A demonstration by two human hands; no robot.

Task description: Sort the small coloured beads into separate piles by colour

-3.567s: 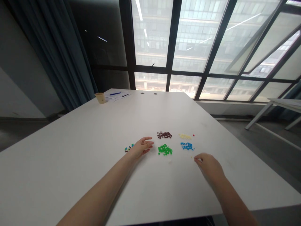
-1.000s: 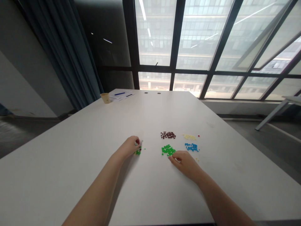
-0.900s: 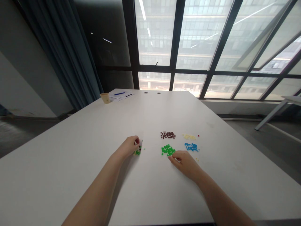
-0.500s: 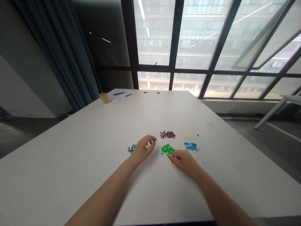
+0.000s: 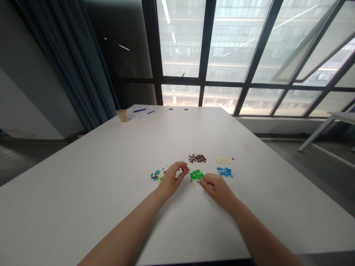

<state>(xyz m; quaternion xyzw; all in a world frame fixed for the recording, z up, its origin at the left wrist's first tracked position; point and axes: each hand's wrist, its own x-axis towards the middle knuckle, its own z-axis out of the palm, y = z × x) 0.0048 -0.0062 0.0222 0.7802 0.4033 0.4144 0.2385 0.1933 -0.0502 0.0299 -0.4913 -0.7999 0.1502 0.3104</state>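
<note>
Left hand and right hand flank the green pile on the table.
Left thumb and forefinger nearly meet, a yellowish speck at their tips, too small for us to tell if gripped; right fingers drawn together at the pile's near right edge, any contents hidden from us; mixed-colour pile left of the left hand, partly covered by it; brown pile just behind the green; blue pile to its right; pale yellow pile behind the blue, one red piece beside it; far left, a cup beside papers.
</note>
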